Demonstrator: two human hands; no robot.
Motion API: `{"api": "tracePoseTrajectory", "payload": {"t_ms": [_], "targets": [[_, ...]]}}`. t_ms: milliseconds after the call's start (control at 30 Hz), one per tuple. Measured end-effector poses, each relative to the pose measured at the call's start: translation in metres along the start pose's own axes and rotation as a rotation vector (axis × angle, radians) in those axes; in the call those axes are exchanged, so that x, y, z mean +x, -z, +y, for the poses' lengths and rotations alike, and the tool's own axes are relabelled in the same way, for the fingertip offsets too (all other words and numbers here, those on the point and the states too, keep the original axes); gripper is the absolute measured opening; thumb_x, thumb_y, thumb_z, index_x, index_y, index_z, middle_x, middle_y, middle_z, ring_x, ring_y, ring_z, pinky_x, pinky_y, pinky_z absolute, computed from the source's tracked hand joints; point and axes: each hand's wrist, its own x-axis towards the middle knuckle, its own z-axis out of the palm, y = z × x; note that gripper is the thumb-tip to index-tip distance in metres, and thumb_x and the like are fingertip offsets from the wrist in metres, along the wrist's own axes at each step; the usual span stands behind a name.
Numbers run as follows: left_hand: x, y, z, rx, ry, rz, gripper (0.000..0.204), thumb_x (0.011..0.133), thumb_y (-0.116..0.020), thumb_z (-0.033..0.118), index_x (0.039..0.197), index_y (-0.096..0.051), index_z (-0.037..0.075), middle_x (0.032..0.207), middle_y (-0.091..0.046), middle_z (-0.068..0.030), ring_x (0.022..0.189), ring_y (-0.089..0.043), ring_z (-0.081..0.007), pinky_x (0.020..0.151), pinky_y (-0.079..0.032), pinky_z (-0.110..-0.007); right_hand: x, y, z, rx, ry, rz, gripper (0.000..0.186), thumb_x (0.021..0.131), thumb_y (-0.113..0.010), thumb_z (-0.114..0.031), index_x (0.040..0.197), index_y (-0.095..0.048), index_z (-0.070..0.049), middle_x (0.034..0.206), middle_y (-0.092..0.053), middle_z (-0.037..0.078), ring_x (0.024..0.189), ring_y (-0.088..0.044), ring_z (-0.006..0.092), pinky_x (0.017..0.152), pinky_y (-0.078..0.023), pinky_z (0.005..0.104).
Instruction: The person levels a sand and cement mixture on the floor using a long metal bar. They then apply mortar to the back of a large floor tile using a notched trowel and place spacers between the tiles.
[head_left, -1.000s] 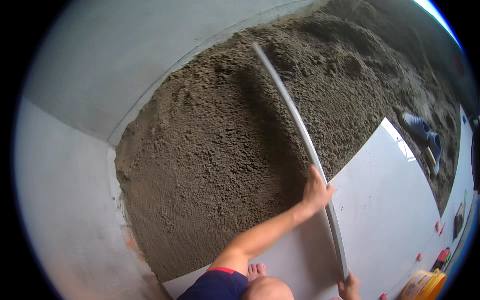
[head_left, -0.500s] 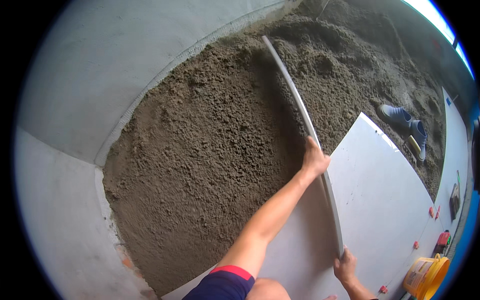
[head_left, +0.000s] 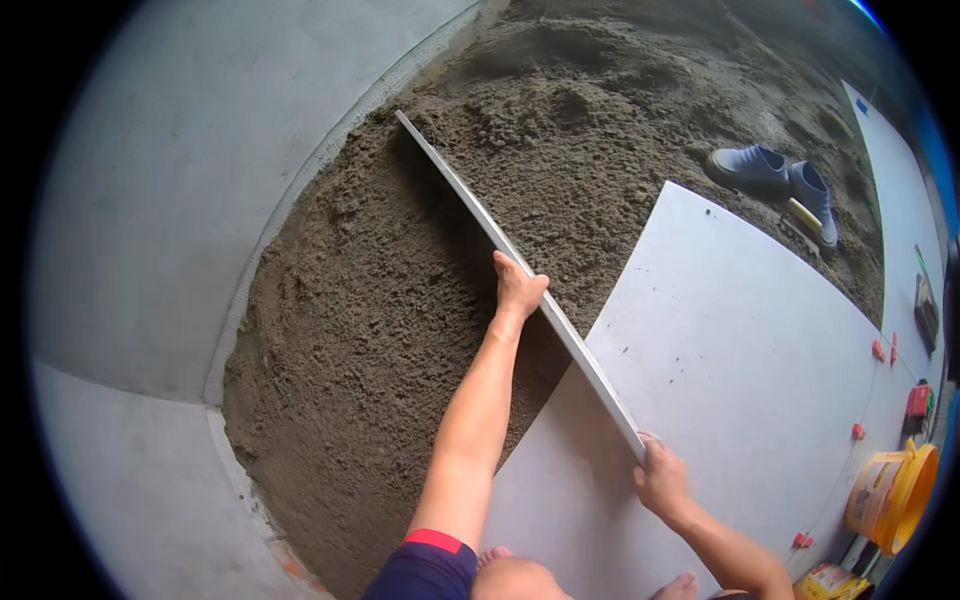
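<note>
A long, pale metal straightedge (head_left: 445,173) crosses the grey-brown mortar bed (head_left: 350,360) diagonally, its lower length over a large white tile (head_left: 740,330). My left hand (head_left: 518,288) grips the bar partway along, above the mortar. My right hand (head_left: 660,475) grips its lower end over the tile. The bar's far end lies near the left wall. A dark shadow runs along the bar's left side on the mortar. My bare knee and toes show at the lower edge.
Plastered walls (head_left: 200,180) border the mortar at left. A pair of light shoes (head_left: 750,165) and a wooden-handled tool (head_left: 805,215) lie on the mortar. Along the right are another white tile (head_left: 870,160), red levelling pieces (head_left: 858,432), a red-and-black device (head_left: 918,400), a dark tool (head_left: 925,310) and a yellow bucket (head_left: 890,490).
The straightedge has swung leftward to a steeper diagonal across the mortar, its far end now nearer the left wall. My left hand has moved left and up with it. The view has shifted.
</note>
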Motion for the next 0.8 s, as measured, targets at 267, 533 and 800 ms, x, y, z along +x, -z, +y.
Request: {"api": "tracePoseTrajectory", "payload": {"t_ms": [267, 533, 800], "targets": [[-0.072, -0.01, 0.02, 0.246, -0.073, -0.319, 0.109, 0.072, -0.067, 0.019, 0.148, 0.003, -0.019, 0.149, -0.018, -0.0483, 0.142, -0.027, -0.0537, 0.121, -0.026, -0.042, -0.116, -0.047, -0.032, 0.215, -0.352, -0.41, 0.068, 0.08, -0.07, -0.021, 0.139, -0.043, 0.0, 0.139, -0.049, 0.026, 0.118, -0.056, 0.0445, 0.099, -0.046, 0.0544], [-0.227, -0.003, 0.039, 0.024, -0.118, -0.501, 0.107, 0.077, -0.064, 0.018, 0.143, 0.008, -0.024, 0.149, -0.01, -0.0486, 0.144, -0.013, -0.0579, 0.123, -0.015, -0.048, -0.205, 0.013, -0.029, -0.059, -0.176, -0.831, 0.091, 0.087, -0.073, -0.037, 0.148, -0.024, 0.01, 0.151, -0.024, 0.035, 0.129, -0.038, 0.0563, 0.111, -0.035, 0.0569], [-0.084, 0.004, 0.023, 0.001, -0.11, -0.129, 0.098, 0.071, -0.064, 0.011, 0.142, -0.007, -0.026, 0.147, -0.023, -0.0459, 0.143, -0.024, -0.0517, 0.124, -0.018, -0.042, -0.055, 0.028, -0.052, -0.151, -0.267, -0.661, 0.072, 0.085, -0.071, -0.03, 0.143, -0.038, -0.002, 0.14, -0.044, 0.029, 0.113, -0.058, 0.0484, 0.092, -0.052, 0.0522]]}}
